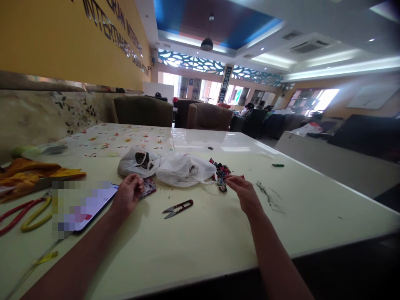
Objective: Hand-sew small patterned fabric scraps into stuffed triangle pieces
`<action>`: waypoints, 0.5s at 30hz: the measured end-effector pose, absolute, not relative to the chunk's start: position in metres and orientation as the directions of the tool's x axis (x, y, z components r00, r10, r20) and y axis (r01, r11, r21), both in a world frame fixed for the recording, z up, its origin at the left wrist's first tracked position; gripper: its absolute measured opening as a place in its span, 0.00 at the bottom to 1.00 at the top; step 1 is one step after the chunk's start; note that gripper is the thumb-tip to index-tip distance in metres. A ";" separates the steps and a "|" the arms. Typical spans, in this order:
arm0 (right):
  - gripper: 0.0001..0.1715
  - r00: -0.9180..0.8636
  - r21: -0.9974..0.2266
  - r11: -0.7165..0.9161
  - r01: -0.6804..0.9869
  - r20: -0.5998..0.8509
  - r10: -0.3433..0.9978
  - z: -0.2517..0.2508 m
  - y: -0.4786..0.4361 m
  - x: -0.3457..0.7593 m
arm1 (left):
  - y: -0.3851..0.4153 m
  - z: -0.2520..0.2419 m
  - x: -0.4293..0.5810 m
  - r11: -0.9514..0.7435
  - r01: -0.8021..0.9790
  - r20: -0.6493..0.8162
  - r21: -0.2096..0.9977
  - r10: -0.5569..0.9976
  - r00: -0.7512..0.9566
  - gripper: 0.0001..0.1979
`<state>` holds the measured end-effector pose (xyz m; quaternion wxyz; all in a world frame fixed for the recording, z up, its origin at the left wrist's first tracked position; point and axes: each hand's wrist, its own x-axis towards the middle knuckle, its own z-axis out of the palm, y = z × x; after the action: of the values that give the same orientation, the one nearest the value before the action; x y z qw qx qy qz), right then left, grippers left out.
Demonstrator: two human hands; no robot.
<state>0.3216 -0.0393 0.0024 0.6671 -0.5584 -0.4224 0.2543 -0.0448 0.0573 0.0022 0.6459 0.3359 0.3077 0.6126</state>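
My left hand (128,192) is closed in a pinch above the table, left of the middle. Right beside it shows a small patterned cloth piece (149,187); whether the fingers touch it I cannot tell. My right hand (245,191) is also pinched, just right of a heap of small dark and red patterned cloth pieces (221,168). Anything between either hand's fingertips is too small to make out. Thread snips (178,208) lie between my hands, blades pointing left. Behind them sit a white plastic bag with dark bits (129,164) and another white plastic bag (178,168).
At the left lie a phone (96,208), scissors with red and yellow handles (36,214) and an orange cloth (34,173). Dark loose threads (268,198) and a small green object (278,165) are at the right. Chairs (143,110) stand beyond the table (212,246).
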 end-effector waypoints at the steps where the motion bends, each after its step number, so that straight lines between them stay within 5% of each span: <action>1: 0.13 0.537 -0.969 0.248 0.009 0.213 0.816 0.003 -0.042 0.322 | 0.056 0.002 -0.044 0.057 -0.564 -0.006 0.824 0.996 0.090 0.11; 4: 0.12 0.540 -0.892 0.281 -0.353 0.050 0.840 0.005 -0.049 0.325 | 0.049 -0.002 -0.039 0.200 -0.437 -0.087 0.877 0.960 0.266 0.12; 7: 0.09 0.533 -0.787 0.328 -0.523 -0.002 0.846 0.008 -0.055 0.330 | 0.039 -0.008 -0.032 0.301 -0.260 -0.162 0.918 0.879 0.448 0.14; 11: 0.05 0.480 -0.769 0.351 -0.534 0.065 0.875 0.015 -0.064 0.339 | 0.026 -0.009 -0.028 0.335 -0.034 -0.236 0.942 0.729 0.642 0.13; 15: 0.12 0.408 -0.888 0.261 -0.379 0.093 0.908 0.016 -0.069 0.342 | 0.019 0.001 -0.029 0.241 0.127 -0.251 0.962 0.597 0.762 0.10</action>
<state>0.3418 -0.0687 0.0162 0.7280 -0.4171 -0.3170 0.4422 -0.0292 0.0188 0.0006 0.7266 0.5943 0.3046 0.1617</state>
